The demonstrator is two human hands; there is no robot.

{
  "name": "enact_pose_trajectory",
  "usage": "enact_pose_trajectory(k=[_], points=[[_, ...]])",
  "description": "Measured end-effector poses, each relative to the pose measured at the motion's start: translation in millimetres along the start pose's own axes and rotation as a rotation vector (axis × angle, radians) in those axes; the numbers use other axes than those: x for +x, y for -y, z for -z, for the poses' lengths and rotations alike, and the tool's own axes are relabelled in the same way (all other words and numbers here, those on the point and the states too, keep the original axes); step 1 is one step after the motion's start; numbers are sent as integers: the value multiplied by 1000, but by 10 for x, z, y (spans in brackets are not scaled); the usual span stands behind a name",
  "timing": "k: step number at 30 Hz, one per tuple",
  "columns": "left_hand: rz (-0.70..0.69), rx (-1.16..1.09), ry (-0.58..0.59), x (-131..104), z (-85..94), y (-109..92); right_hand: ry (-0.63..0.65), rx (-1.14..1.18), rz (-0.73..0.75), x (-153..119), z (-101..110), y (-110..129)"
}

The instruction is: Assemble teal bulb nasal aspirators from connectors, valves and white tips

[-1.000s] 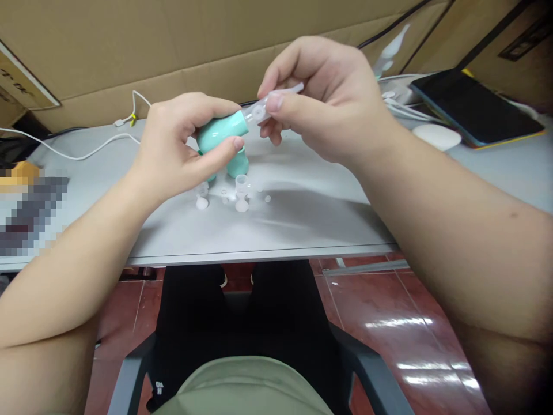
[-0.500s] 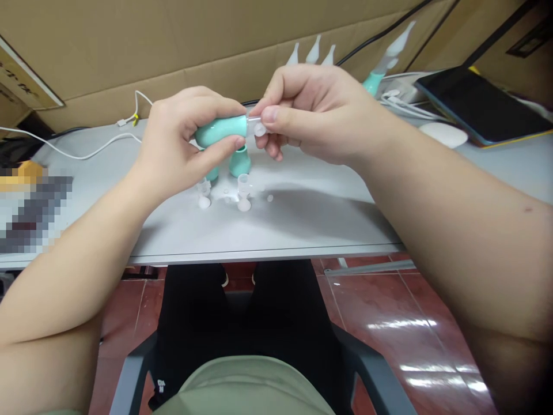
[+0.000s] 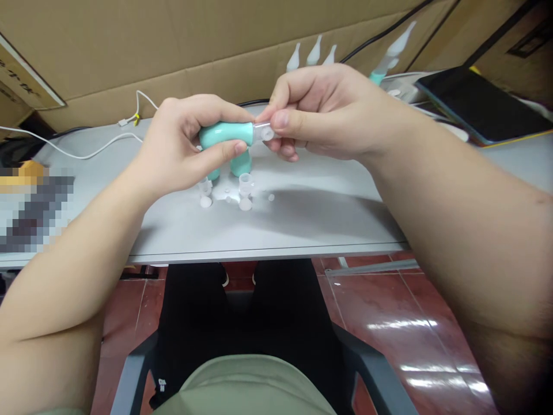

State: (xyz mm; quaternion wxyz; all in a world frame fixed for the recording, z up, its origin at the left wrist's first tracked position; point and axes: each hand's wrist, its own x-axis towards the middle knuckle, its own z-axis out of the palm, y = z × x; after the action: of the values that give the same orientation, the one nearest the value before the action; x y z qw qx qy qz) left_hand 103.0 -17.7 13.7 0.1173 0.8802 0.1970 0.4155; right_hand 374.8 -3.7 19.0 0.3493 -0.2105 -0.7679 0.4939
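My left hand (image 3: 190,141) wraps around a teal squeeze bulb (image 3: 227,134), held sideways above the table. From the bulb's right end sticks a clear plastic connector (image 3: 261,134) with a small round cap on its side. The thumb and fingers of my right hand (image 3: 319,115) pinch the connector's outer end, which they partly cover. Below the held bulb, another teal bulb (image 3: 241,165) stands on the table, and part of one more shows beneath my left hand. In front of them are two clear connectors, one of them a cup-like piece (image 3: 246,183) with a round white flap.
White pointed nozzle tips (image 3: 314,52) stand at the back by the cardboard wall. An assembled teal aspirator (image 3: 391,55) stands farther right, beside a dark tablet (image 3: 488,106). A white cable (image 3: 86,154) runs along the left. Small clear discs (image 3: 271,197) lie on the grey table (image 3: 302,230).
Both hands, with the bulb and connector, have shifted slightly right and a little down. My fingers keep the same grip, and the connector is still in the bulb's end.
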Motion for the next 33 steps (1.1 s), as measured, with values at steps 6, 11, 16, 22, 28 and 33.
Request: enact_pose_trajectory(k=[6,11,16,22,28,33], points=[[22,-119,-11,18,-14,71,25,30,26,7,11,-24],[118,-169,11,18,-15,94,26,63,26,15,-12,-27],[80,-268,-7,1,-20,241,3,86,49,-4,-7,18],[232,-304,-111,-47,-62,183,-193,107,61,17,11,41],[371,-604,-275,-17,-111,46,-265,128,56,50,46,-93],[451,-644,-380,-1,-167,-32,-279,117,39,9,88,-156]])
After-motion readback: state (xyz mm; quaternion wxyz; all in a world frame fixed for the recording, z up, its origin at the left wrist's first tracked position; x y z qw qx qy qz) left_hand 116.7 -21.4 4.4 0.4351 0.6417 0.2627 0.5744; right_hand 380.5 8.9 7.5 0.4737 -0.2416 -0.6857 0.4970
